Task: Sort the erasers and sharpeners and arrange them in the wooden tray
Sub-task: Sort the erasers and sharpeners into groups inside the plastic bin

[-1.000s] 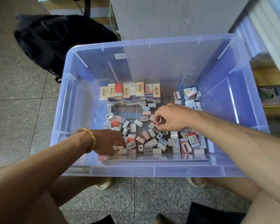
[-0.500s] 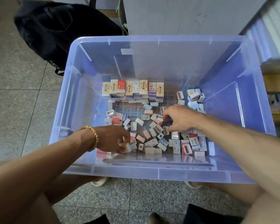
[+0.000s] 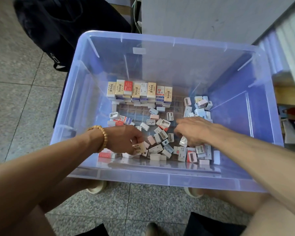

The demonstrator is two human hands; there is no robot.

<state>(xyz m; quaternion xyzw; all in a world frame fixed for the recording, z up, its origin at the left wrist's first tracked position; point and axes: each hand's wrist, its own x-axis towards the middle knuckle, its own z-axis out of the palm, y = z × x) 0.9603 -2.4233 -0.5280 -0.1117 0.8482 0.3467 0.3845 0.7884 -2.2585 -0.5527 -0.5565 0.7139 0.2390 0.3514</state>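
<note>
A row of stacked erasers point(image 3: 140, 92) in beige, white and red sleeves stands at the back of a clear plastic bin point(image 3: 160, 178). Small pastel sharpeners point(image 3: 200, 106) are heaped at the back right. Loose erasers and sharpeners point(image 3: 160, 138) lie mixed over the bin floor. My left hand point(image 3: 124, 140), with a bead bracelet on its wrist, pinches a beige eraser point(image 3: 139, 148) near the front left. My right hand point(image 3: 192, 131) reaches down into the loose pile. Its curled fingers close on a tilted white eraser point(image 3: 183, 141), which they partly hide.
The bin stands on a grey tiled floor point(image 3: 15, 103) between my knees. A black bag point(image 3: 61, 23) lies behind it on the left. A white cabinet point(image 3: 203, 16) stands behind, and shelves with papers point(image 3: 293, 126) are on the right.
My left hand has lifted a beige eraser off the front-left floor of the bin. My right hand has drawn back from the middle of the pile toward the front right.
</note>
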